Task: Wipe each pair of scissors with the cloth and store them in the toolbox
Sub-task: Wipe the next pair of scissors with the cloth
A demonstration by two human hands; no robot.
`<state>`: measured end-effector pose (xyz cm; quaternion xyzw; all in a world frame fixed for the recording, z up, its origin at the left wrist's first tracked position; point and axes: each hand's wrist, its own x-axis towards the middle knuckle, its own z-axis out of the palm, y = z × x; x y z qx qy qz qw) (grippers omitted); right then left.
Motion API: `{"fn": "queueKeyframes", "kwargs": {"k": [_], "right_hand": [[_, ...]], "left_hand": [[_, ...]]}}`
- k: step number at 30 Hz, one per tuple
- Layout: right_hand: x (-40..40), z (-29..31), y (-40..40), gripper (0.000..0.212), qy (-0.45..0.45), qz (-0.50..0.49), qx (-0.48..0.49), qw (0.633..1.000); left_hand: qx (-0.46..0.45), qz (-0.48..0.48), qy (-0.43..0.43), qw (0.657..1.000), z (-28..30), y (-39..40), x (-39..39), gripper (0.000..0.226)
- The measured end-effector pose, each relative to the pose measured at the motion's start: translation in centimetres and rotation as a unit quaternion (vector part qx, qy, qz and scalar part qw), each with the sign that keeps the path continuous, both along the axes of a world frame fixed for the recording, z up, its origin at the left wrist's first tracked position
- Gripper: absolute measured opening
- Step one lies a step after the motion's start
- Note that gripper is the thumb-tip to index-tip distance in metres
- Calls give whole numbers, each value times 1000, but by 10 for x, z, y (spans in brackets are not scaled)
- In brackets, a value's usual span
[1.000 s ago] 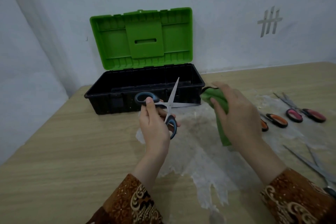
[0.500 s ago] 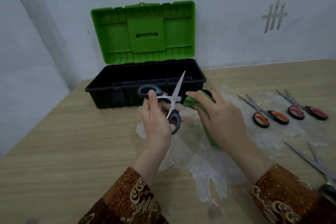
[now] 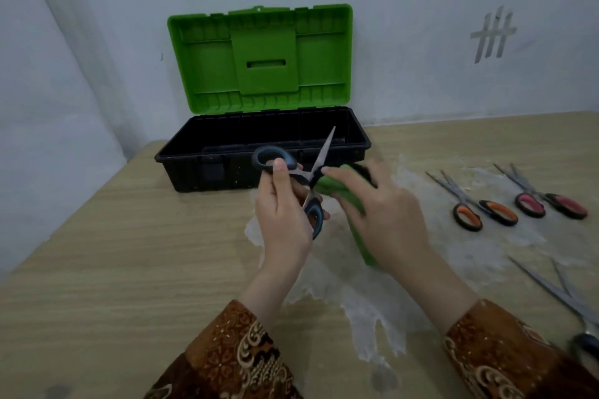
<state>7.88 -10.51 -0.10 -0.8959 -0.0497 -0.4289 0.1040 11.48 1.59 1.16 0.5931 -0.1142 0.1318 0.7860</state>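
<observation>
My left hand [image 3: 285,220] grips a pair of blue-and-black-handled scissors [image 3: 274,160] by the handles, blades spread open, one blade pointing up. My right hand [image 3: 385,217] holds a green cloth [image 3: 337,189] wrapped round the other blade, close to the pivot. Behind them stands the black toolbox [image 3: 227,168] with its green lid [image 3: 259,58] raised; its inside looks dark. On the table to the right lie orange-handled scissors [image 3: 479,212], pink-handled scissors [image 3: 547,204] and a long dark-handled pair [image 3: 567,298] at the right edge.
A wooden table [image 3: 113,269] carries a whitish, patchy film [image 3: 366,301] under my hands and the loose scissors. White walls [image 3: 421,42] close off the back and left. My patterned brown sleeves [image 3: 233,356] fill the bottom of the view.
My right hand has moved the green cloth left, from the blade's far end onto the blade near the pivot. The left hand keeps hold of the scissors.
</observation>
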Motion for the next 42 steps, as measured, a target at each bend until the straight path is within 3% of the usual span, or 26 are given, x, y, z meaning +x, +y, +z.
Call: {"fn": "queueKeyframes", "kwargs": {"k": [5, 8, 11, 19, 27, 29, 31, 34, 36, 42], "right_hand": [[-4, 3, -30, 30, -9, -71, 78, 994], [-10, 7, -18, 29, -68, -2, 61, 996], [-8, 5, 3, 26, -46, 53, 4, 998], [-3, 5, -6, 25, -8, -28, 65, 997], [-6, 10, -62, 27, 9, -179, 153, 972], [-11, 15, -61, 29, -33, -156, 147, 976], [-12, 19, -50, 29, -57, -69, 110, 990], [-10, 11, -28, 28, -3, 66, -9, 998], [-6, 7, -23, 29, 23, 81, -32, 996], [-3, 7, -48, 25, -9, -86, 56, 995]], "left_hand": [[-2, 6, 9, 1000, 9, 8, 7, 35], [29, -8, -6, 1000, 6, 4, 4, 34], [67, -16, -40, 997, 1, 0, 1, 33], [129, -61, -34, 989, 2, 0, -1, 33], [124, -134, -20, 983, -3, -2, -3, 38], [124, -121, -25, 985, -4, -1, 0, 38], [124, -110, -19, 986, -4, 1, 3, 34], [108, -118, -3, 987, -4, 3, 4, 32], [105, -124, -12, 987, -2, 4, 5, 32], [129, -146, -29, 980, 1, 8, 5, 33]]}}
